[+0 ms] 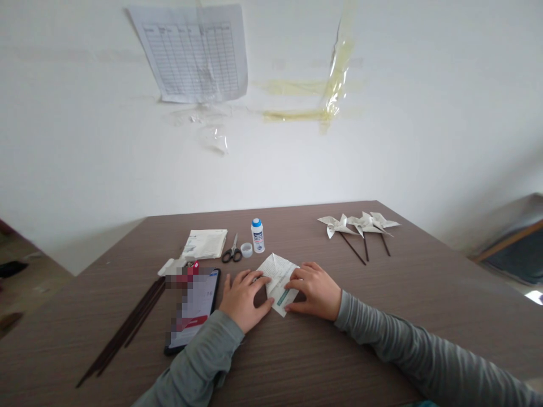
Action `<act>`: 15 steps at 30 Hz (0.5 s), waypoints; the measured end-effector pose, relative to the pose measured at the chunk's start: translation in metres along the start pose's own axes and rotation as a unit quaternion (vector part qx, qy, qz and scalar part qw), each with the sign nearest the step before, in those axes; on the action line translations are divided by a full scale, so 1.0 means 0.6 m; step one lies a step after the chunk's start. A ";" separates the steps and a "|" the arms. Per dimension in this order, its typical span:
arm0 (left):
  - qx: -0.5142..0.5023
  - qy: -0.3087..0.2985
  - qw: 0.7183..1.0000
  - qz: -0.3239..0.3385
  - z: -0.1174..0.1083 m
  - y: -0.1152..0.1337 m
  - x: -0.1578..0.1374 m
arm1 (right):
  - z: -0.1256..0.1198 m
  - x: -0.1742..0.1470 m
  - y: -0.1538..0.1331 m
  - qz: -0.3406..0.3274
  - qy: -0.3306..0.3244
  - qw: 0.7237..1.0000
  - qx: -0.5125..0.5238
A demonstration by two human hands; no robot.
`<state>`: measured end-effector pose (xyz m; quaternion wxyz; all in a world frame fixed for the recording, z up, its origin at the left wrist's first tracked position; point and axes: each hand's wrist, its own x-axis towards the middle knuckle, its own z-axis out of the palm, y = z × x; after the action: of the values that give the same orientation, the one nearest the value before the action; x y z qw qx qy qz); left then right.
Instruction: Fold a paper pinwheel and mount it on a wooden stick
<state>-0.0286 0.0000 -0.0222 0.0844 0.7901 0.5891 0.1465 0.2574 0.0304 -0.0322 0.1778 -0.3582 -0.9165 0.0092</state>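
Note:
A printed sheet of paper (pixel 278 275) with a crease across it lies on the table between my hands, one corner pointing towards me. My left hand (pixel 245 299) grips its left edge, thumb near the lower corner and fingers at the upper side. On the right edge, my right hand (pixel 314 291) has its fingers curled onto the paper, with the thumb close to the near corner. Just beyond the sheet stand a white glue bottle (pixel 258 237) with a blue cap and a small clear cup (pixel 246 250). Scissors (pixel 232 254) with black handles lie beside the cup.
Three paper pinwheels (pixel 338 225) on dark sticks lie at the back right. A stack of cut paper (pixel 205 243) sits back left. A phone (pixel 195 308) lies left of my left hand, beside several dark sticks (pixel 127 328). The wall (pixel 275 175) borders the table's far edge.

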 end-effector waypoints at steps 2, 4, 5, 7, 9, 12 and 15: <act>0.001 0.000 1.000 -0.003 0.000 0.000 0.000 | 0.001 0.000 -0.001 0.001 0.001 1.000 -0.004; 0.000 0.001 1.000 -0.003 0.002 0.000 0.000 | 0.002 0.000 -0.001 -0.001 0.006 1.000 -0.007; -0.001 0.001 1.000 -0.001 0.003 -0.002 0.000 | 0.003 0.000 -0.001 -0.002 0.012 1.000 -0.008; -0.002 0.004 1.000 0.004 0.005 -0.005 0.000 | 0.005 0.001 0.000 -0.007 0.021 1.000 -0.006; -0.001 0.004 1.000 0.007 0.006 -0.007 -0.001 | 0.006 0.002 0.003 -0.013 0.026 1.000 -0.001; 0.000 -0.002 1.000 0.000 0.006 -0.004 -0.001 | 0.006 0.000 0.009 -0.027 0.030 0.999 0.008; -0.001 0.002 1.000 -0.007 0.005 0.001 -0.001 | 0.005 -0.004 0.014 -0.029 0.034 0.999 0.018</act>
<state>-0.0274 -0.0006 -0.0248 0.0850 0.7854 0.5950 0.1479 0.2632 0.0353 -0.0371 0.2152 -0.3286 -0.9196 0.0086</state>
